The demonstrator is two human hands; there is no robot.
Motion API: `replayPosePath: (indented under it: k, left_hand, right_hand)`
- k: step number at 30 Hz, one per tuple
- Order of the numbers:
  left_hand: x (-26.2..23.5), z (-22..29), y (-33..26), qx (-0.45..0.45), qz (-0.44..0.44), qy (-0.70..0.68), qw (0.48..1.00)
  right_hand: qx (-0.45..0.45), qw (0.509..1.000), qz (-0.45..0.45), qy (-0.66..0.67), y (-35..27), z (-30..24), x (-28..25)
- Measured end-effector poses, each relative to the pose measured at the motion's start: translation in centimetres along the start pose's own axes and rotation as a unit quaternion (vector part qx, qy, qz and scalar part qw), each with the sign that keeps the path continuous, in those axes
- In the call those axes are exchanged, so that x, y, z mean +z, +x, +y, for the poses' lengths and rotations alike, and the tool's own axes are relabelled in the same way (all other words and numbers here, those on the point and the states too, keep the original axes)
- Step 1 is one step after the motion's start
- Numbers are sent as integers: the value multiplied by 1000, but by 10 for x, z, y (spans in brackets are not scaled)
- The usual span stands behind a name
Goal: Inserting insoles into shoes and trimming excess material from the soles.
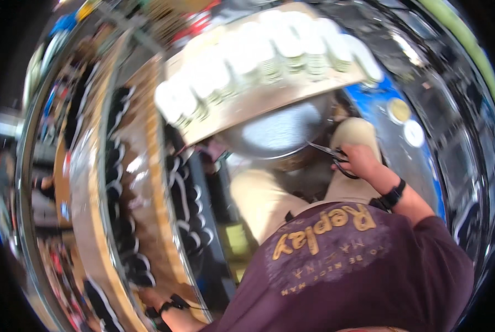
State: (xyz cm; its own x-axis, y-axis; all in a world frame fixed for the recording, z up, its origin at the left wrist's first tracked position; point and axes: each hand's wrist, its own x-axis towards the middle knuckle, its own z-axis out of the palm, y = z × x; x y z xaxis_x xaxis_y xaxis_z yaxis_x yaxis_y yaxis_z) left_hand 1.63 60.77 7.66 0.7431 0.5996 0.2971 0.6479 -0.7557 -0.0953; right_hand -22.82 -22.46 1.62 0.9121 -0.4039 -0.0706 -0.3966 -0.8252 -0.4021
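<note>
My right hand [359,161] is closed around a pair of scissors [327,150] with dark handles, over my right knee. Their metal blades point left toward the rim of a round metal basin [242,148] between my knees. Low on the left, my left hand [151,297] reaches to a black shoe piece with a white edge [139,271], the nearest of a row on a brown shelf. Its fingers are partly hidden and blurred, so whether they grip the piece does not show.
Beyond the basin, a board [269,102] carries several stacks of white shoe soles [314,52]. More black pieces [191,232] line the racks at left. On a blue surface at right lie a yellowish round lid [399,110] and a white roll [413,134].
</note>
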Motion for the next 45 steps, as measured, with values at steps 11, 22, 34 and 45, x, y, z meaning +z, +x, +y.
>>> replayPosePath:
  k: [11,22,34,45]
  left_hand:
    - [-41,412,-190,572,37,-315,757]
    - [-94,507,-368,726,-104,-349,583]
    - [-86,494,-397,716,-169,-378,563]
    - [-87,455,-425,678,-301,-421,522]
  right_hand:
    - [394,877,246,-122,-133,179,-69]
    - [776,585,201,-120,-511,277,-94]
    - [581,715,332,-202,-326,250,-117]
    - [-97,940,326,30,-3,67,-32]
